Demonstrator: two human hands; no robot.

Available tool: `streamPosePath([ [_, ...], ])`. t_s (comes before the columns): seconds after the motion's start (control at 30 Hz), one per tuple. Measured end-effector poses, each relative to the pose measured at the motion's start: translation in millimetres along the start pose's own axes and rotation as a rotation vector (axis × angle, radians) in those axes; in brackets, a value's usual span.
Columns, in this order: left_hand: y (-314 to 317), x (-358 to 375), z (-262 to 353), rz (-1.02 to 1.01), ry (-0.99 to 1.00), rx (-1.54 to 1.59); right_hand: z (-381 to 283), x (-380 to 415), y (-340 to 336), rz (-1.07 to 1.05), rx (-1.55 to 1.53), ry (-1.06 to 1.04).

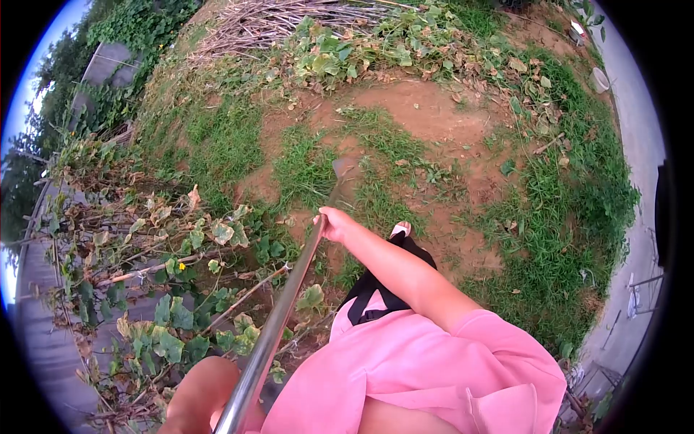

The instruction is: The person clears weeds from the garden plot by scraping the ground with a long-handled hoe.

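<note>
A long metal pole (271,329) runs from the bottom edge up to the middle of the view, with a blurred flat blade (345,169) at its far end over grass and soil. My right hand (333,223) is wrapped round the pole near its upper part. At the bottom, my left arm bends beside the pole; its hand is mostly hidden by the pole and the view's lower edge, so its fingers cannot be made out. One foot shows just beyond my right forearm.
Leafy vines on stick supports (170,333) stand close on the left. Dry stalks (275,25) and wilted vines (340,58) lie ahead. Grass (549,210) and a pale paved strip (632,123) are on the right, with a white bucket-like thing (600,80) beside it.
</note>
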State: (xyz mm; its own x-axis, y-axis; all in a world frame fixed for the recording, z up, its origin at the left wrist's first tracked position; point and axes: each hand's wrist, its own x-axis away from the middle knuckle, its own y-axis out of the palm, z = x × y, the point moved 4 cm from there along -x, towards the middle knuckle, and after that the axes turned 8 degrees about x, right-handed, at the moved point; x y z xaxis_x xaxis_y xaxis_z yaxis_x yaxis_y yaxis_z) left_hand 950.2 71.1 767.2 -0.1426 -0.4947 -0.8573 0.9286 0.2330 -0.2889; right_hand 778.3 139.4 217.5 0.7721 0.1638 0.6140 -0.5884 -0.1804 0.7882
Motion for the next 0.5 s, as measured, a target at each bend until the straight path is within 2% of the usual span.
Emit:
streamPosePath([
  [0.03,4.0,10.9,5.8,0.104,-0.149,-0.215,-1.7,-8.8,-6.1,0.034,0.037,-0.008],
  [0.07,-5.0,14.9,-6.2,0.096,0.028,-0.152,-2.5,-6.2,-11.9,0.061,0.061,-0.029],
  [0.13,-33.6,24.1,6.7,0.276,0.092,-0.218,1.9,2.0,-35.9,0.118,0.061,-0.016],
  [0.2,-81.1,51.5,54.6,0.149,0.027,0.104,4.4,39.9,-59.4,0.193,-0.068,-0.009],
  [0.23,-69.4,36.3,39.2,0.360,-0.012,0.001,2.4,64.8,-65.9,0.228,-0.132,-0.007],
  [0.27,-77.8,41.3,38.9,0.385,-0.001,0.038,-3.5,92.9,-70.6,0.273,-0.153,-0.040],
  [0.33,-103.8,71.8,25.2,0.572,-0.054,-0.002,-17.4,122.2,-103.5,0.317,-0.167,-0.040],
  [0.4,-111.1,116.3,-22.1,0.779,-0.222,0.071,-37.2,131.9,-160.7,0.436,-0.199,-0.063],
  [0.43,-108.8,128.5,-36.5,0.743,-0.253,0.203,-48.1,149.2,-172.4,0.510,-0.257,-0.137],
  [0.5,-108.1,134.1,-57.1,0.676,-0.263,0.359,-56.9,156.3,-198.7,0.506,-0.321,-0.170],
])
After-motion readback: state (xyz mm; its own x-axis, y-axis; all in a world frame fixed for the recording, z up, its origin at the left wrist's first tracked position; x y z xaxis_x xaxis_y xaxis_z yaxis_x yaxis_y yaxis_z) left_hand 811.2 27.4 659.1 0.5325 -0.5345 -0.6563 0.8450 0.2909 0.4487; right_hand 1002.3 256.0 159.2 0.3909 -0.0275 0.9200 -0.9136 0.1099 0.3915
